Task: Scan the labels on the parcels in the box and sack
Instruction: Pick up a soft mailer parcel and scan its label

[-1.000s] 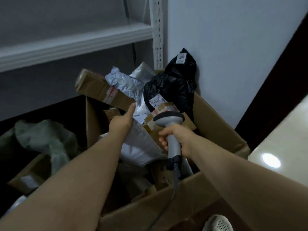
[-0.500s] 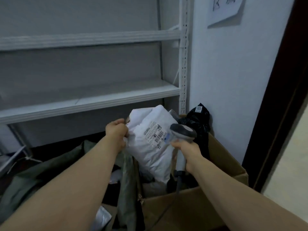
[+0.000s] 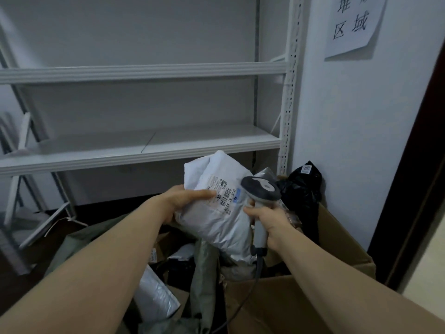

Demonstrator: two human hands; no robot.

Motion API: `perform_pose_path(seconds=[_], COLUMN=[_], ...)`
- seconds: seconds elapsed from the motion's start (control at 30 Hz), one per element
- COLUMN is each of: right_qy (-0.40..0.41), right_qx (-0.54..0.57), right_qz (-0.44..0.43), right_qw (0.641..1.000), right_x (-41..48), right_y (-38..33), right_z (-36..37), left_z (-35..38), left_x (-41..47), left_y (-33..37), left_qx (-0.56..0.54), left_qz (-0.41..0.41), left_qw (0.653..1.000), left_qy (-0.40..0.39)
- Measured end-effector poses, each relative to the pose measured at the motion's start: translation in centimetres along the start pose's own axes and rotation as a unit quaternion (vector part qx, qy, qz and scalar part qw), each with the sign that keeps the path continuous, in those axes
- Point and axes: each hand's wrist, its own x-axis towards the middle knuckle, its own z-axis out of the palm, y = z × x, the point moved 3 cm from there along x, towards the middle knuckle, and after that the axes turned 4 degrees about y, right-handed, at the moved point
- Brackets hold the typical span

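My left hand (image 3: 184, 198) grips a white plastic mailer parcel (image 3: 216, 213) by its left side, thumb lying across the front beside its barcode label (image 3: 222, 192). The parcel is held up above the cardboard box (image 3: 313, 300) and the green sack (image 3: 204, 268). My right hand (image 3: 267, 219) holds a grey corded barcode scanner (image 3: 261, 189) by its handle, its head close to the right of the label. A black bag parcel (image 3: 301, 189) with a small tag sits at the box's far corner. Silver and brown parcels (image 3: 154, 295) lie in the sack.
A white metal shelf rack (image 3: 144, 145) stands behind the box and sack, with its upright post (image 3: 289, 92) next to the white wall. A paper sign (image 3: 351, 22) hangs on that wall. A dark door frame (image 3: 409, 165) runs along the right.
My left hand has lifted the white mailer out of the box and turned it label up. The scanner has come up beside the label. The view has tilted upward.
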Motion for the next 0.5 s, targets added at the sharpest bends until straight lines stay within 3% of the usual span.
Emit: perform_pose_path(seconds=[0.2,0.37,0.5], right_qy=[-0.014,-0.01,-0.012], right_qx=[-0.002,0.0,0.006], right_qz=[-0.005,-0.012,-0.022], right_qw=[1.0,1.0,1.0], right_x=[-0.4,-0.2,-0.1], right_y=[-0.3,-0.6,-1.0], right_z=[0.4,0.3,0.0], left_z=[-0.3,-0.8,-1.7], left_x=[-0.4,0.0,0.6], left_y=[0.6,0.8,0.8], left_qx=[0.018,-0.015,-0.001], left_qz=[0.046,0.016,0.038], left_qw=[0.998,0.999,0.994], left_qy=[0.048,0.034,0.105])
